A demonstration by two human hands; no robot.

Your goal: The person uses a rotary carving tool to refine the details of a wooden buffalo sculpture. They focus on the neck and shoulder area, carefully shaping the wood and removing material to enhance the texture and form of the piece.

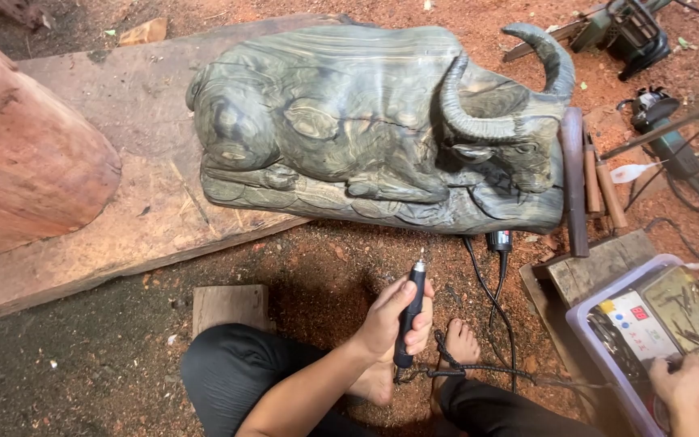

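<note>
The left hand (394,320) is wrapping its fingers (421,317) snugly around a slim black rotary handpiece (410,311), holding it upright like a pen, its small metal tip pointing up just above the thumb and its braided cord (479,370) trailing away below the palm past bare feet. Well beyond the fingertips, a large wooden buffalo carving (366,121) is lying on a rough reddish plank (123,202); its greenish-grey surface is showing swirling grain, and its ribbed horns are curving smoothly. The right hand (689,392) is resting at the near corner of a lilac plastic box (584,324) holding a boxy white control unit (637,322); how far its fingers are curled cannot be told. Wooden-handled chisels (600,182) are lying beyond that box, on red sawdust-strewn earth (325,267).
</note>
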